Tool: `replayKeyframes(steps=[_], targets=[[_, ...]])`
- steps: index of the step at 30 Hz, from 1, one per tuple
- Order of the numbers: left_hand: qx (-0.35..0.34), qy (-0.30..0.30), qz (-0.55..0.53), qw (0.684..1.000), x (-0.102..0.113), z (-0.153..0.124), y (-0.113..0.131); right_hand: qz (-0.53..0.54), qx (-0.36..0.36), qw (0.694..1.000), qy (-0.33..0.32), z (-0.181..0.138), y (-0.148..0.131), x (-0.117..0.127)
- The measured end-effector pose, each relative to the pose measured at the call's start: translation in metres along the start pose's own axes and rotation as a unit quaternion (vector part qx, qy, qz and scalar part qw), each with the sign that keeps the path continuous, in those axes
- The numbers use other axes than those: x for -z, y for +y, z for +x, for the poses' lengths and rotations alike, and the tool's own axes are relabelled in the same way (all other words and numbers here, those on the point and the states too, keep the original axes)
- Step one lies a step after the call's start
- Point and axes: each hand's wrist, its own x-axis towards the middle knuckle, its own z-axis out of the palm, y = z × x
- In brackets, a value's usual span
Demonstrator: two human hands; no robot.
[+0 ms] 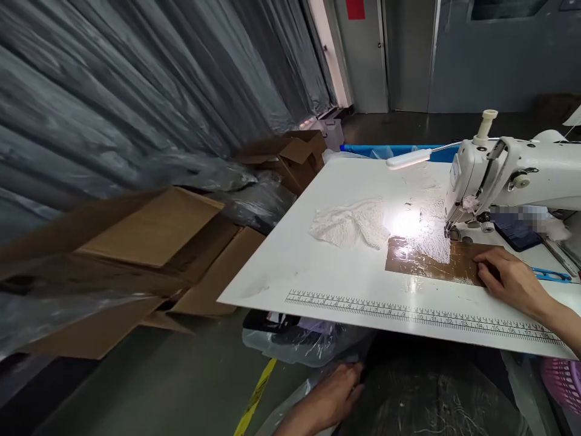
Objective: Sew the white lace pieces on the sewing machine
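Observation:
My right hand rests on the white sewing table, fingers curled loosely on the brown plate in front of the needle. A strip of white lace lies under the presser foot of the white sewing machine. A bunched piece of white lace sits further left on the table. My left hand is below the table edge, fingers stretched out flat toward a clear plastic bag and dark lace fabric on my lap.
Flattened and open cardboard boxes lie on the floor at left, against a grey plastic curtain. A printed ruler runs along the table's near edge. Blue scissors and a pink basket are at right. A yellow floor stripe shows.

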Motion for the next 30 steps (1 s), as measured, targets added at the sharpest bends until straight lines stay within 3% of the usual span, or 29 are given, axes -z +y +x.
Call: replayKeyframes(steps=[2, 4, 7, 10, 12, 15, 22, 26, 30], targets=[[-0.066, -0.008, -0.002, 0.998, 0.029, 0.003, 0.015, 0.017, -0.008, 1.0, 0.004, 0.013, -0.001, -0.003], [-0.18, 0.042, -0.001, 0.983, 0.064, 0.022, 0.038, 0.032, 0.006, 0.999, 0.003, 0.023, -0.003, -0.007], [-0.349, 0.19, 0.083, 0.914, 0.111, 0.079, 0.07, 0.021, 0.045, 0.999, -0.009, 0.032, -0.006, -0.015], [-0.398, 0.265, 0.211, 0.853, 0.138, 0.149, 0.083, -0.011, 0.076, 0.997, -0.02, 0.035, -0.005, -0.023], [-0.415, 0.267, 0.247, 0.834, 0.144, 0.183, 0.081, -0.009, 0.089, 0.996, -0.029, 0.036, -0.002, -0.026], [-0.434, 0.23, 0.263, 0.831, 0.143, 0.206, 0.072, -0.002, 0.094, 0.995, -0.038, 0.038, 0.002, -0.027], [-0.461, 0.279, 0.229, 0.811, 0.138, 0.198, 0.065, 0.03, 0.053, 0.998, -0.02, 0.039, 0.001, -0.028], [-0.497, 0.23, 0.19, 0.815, 0.134, 0.197, 0.071, 0.131, -0.039, 0.99, -0.018, 0.038, 0.002, -0.026], [-0.481, 0.219, 0.178, 0.83, 0.129, 0.199, 0.074, 0.158, -0.102, 0.982, -0.026, 0.039, 0.001, -0.026]])
